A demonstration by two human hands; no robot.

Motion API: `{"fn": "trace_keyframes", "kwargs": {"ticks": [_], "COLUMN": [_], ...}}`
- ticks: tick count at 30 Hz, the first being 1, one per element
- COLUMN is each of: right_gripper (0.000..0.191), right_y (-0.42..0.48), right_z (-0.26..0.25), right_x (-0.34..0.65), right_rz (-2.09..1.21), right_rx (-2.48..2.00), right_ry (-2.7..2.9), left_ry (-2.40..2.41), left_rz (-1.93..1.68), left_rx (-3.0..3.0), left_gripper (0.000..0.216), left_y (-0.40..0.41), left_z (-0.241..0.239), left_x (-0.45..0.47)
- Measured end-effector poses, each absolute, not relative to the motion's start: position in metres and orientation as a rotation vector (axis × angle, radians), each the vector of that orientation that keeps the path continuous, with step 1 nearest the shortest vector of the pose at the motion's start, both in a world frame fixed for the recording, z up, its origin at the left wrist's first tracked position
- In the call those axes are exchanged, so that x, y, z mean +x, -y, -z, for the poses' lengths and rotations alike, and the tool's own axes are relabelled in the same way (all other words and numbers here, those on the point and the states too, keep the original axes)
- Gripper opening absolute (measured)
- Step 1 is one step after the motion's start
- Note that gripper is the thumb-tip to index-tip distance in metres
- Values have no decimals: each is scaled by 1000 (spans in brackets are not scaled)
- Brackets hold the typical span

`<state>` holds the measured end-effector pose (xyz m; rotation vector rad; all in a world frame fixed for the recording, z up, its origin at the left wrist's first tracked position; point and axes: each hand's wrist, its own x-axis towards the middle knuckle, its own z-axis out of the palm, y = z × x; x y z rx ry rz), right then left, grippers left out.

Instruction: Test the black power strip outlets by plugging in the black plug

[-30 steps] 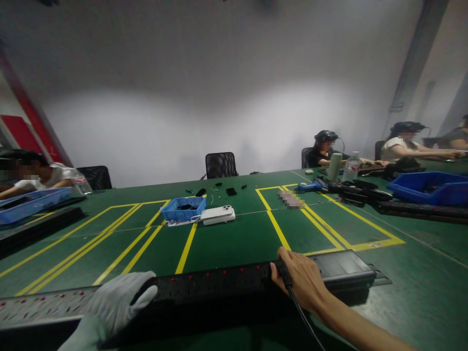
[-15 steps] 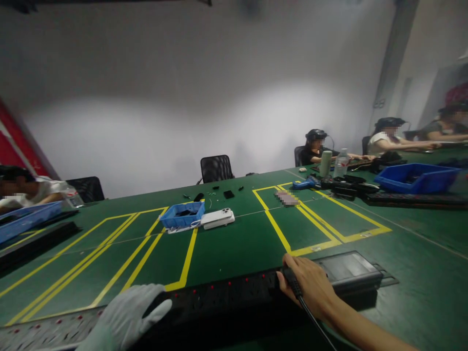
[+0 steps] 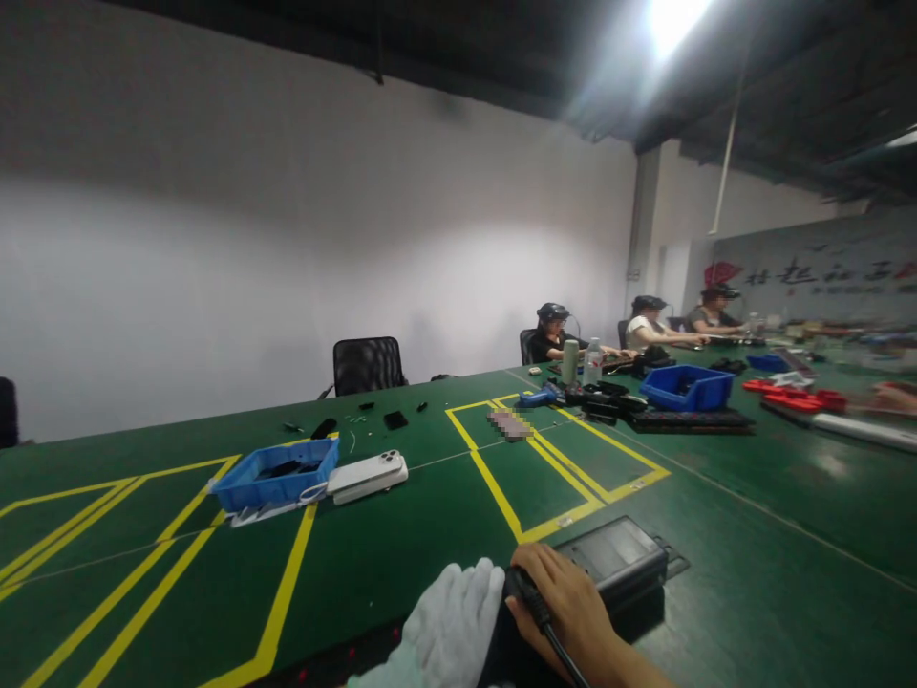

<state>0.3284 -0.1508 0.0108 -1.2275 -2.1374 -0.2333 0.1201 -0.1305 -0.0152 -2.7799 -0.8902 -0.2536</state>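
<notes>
Along the near table edge lies a long black power strip [image 3: 336, 659] with red dots on it. A grey box with a clear window [image 3: 612, 552] stands at its right end. My right hand [image 3: 569, 602], bare, is wrapped around a black plug [image 3: 528, 594] at that end of the strip; its cord runs down toward me. Whether the plug sits in a socket is hidden. My left hand [image 3: 455, 626], in a white glove, lies over the strip just left of the plug. Its fingers are together and curl over the strip's far side; its thumb is hidden.
A light-blue bin [image 3: 276, 483] with dark parts and a white phone-like device [image 3: 368, 475] stand ahead left. Yellow tape [image 3: 494, 492] marks the green table. Farther right are a blue bin [image 3: 688, 387], a bottle [image 3: 593, 363], a green can [image 3: 570, 363] and several seated people.
My left hand has slid right along the strip, up beside my right hand. My right hand keeps holding the plug. The view has turned right and up.
</notes>
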Motion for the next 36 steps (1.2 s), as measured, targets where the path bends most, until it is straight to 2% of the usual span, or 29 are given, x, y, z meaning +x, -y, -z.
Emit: {"fn": "trace_keyframes", "kwargs": {"ticks": [3,7,11,13,15,18,24,36], "right_gripper": [19,18,14,19,16,14,14,18], "right_y": [147,146,147,144,140,134,130,127], "right_z": [-3,-4,-26,-42,-54,-59,-51,-57], "right_x": [326,326,330,332,333,333,334,337], "right_rz": [311,307,106,-39,-40,-8,-46,-256], "right_rx": [-1203,-1187,-1240,-1202,-1170,-1189,-1234,-1231], "right_ry": [2095,2135,2240,2408,2525,2644,2671,2695], "left_ry": [964,1073,1141,1188,1251,1197,1179,1122], "left_rz": [234,229,236,109,-3,9,29,191], "left_rx": [-2710,-2729,-2861,-3007,-3057,-3098,-3114,-3143], "left_gripper": [55,53,73,82,83,83,77,80], "left_y": [121,125,139,145,147,147,143,140], "left_z": [36,25,-17,-43,-63,-76,-69,-52], "left_x": [123,124,120,118,118,119,119,115]}}
